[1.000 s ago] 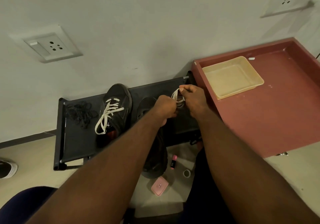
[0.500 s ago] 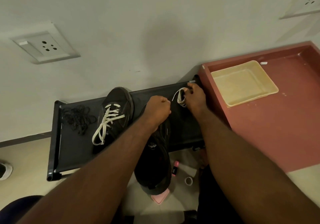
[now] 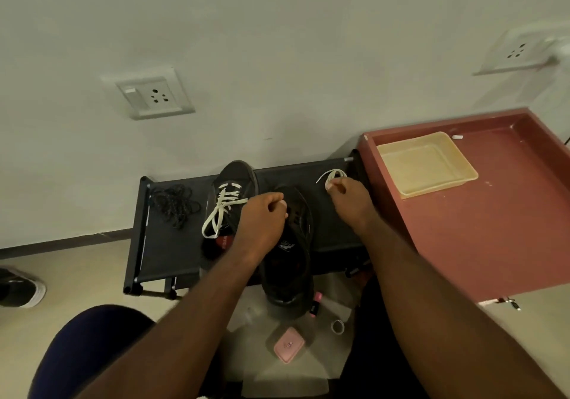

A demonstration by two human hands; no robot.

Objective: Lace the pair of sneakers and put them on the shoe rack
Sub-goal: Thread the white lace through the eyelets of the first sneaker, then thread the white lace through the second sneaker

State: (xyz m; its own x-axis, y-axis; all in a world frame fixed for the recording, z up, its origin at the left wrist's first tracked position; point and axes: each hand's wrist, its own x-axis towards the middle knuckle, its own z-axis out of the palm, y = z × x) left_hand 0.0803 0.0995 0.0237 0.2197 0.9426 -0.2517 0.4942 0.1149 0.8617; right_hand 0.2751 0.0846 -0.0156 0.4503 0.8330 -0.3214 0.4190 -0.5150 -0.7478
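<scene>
A black sneaker with white laces (image 3: 232, 201) lies on the black shoe rack (image 3: 166, 244) against the wall. A second black sneaker without laces (image 3: 290, 253) hangs over the rack's front edge. My left hand (image 3: 262, 219) grips this sneaker near its eyelets, fingers curled. To the right, my right hand (image 3: 347, 196) pinches a looped white lace (image 3: 331, 176) just above the rack's right end.
A heap of black laces (image 3: 174, 204) lies on the rack's left end. A maroon table (image 3: 493, 229) with a cream tray (image 3: 427, 164) stands at the right. On the floor below are a pink case (image 3: 288, 344), a pink tube (image 3: 316, 303) and a small ring (image 3: 337, 326). Another shoe (image 3: 20, 287) sits far left.
My hands have moved apart: the right hand carried the white lace to the right end of the rack, and the left hand settled lower on the unlaced sneaker.
</scene>
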